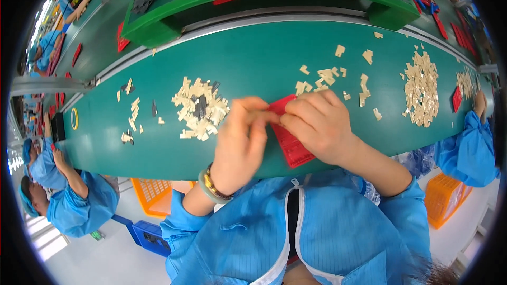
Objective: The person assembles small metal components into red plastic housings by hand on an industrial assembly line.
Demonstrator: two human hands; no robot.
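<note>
I see a red plastic tray (290, 145) — ribbed, slightly glossy — on a smooth matt green table (253, 60); pale chips (203, 108) look matt.

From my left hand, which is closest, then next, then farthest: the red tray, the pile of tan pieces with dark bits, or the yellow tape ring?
From the left hand:
1. Red tray, touching it, on its right.
2. Tan pile with dark bits, just to its left on the green table.
3. Yellow tape ring, far left edge.

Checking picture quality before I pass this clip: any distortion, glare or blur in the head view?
Head view: strong fisheye, the green table edge bows and the corners go black; even light, faint sheen on the table, bright glare at the far left rim; both hands and the red tray are fairly sharp.
</note>
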